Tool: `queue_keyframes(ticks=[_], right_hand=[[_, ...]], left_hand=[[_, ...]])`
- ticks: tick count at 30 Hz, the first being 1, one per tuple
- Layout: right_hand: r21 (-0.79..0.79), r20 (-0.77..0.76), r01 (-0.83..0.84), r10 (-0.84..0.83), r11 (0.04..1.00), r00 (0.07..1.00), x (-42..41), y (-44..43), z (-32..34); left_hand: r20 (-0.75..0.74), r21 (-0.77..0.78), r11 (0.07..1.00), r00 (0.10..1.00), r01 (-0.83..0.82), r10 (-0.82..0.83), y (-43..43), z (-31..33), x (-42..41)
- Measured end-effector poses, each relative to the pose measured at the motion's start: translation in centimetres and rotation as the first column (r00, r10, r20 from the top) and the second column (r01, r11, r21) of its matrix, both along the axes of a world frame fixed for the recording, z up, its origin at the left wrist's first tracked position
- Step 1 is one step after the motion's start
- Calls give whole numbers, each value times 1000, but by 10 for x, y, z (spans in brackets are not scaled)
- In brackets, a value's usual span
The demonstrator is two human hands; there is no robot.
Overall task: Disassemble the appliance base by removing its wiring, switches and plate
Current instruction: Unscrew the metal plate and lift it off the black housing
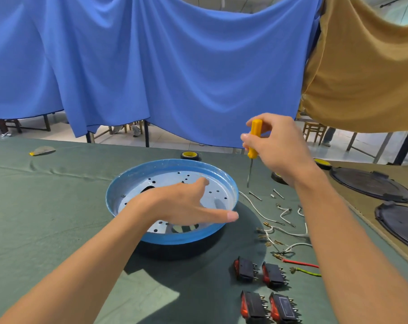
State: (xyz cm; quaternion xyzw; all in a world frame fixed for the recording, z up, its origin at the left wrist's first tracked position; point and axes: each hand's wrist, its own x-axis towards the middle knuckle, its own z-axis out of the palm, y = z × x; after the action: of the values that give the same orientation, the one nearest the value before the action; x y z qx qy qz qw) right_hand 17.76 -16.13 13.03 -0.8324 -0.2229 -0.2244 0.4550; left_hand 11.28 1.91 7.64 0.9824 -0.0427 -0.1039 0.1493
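Yellow screwdriver (pixel 253 139) is gripped in the right hand (pixel 280 148); left hand (pixel 186 204) is spread open, empty, over the blue base (pixel 128 181) on the table. Four switches (pixel 263 291) and wiring (pixel 282 228) are laid out beside it (apparently removed); plate is judged still fitted.

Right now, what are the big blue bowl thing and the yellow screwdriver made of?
The round blue appliance base looks like thin painted metal: its pale inside is glossy and punched with neat holes. The yellow-handled screwdriver in the right hand seems to have a smooth plastic handle and a thin grey shaft, probably steel.
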Motion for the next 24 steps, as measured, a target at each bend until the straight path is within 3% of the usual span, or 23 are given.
queue_keyframes(ticks=[4,8,24], right_hand=[[152,54,-116,109,982,993,-9,16,-2],[26,123,-69,65,997,990,-9,27,-12],[-62,78,-65,70,996,994,-1,31,-23]], left_hand=[[-13,-65,998,1000,-7,6,0,-9,-5],[-89,-161,983,993,-90,76,0,-19,-8],[63,-179,981,995,-70,83,-1,-26,-14]])
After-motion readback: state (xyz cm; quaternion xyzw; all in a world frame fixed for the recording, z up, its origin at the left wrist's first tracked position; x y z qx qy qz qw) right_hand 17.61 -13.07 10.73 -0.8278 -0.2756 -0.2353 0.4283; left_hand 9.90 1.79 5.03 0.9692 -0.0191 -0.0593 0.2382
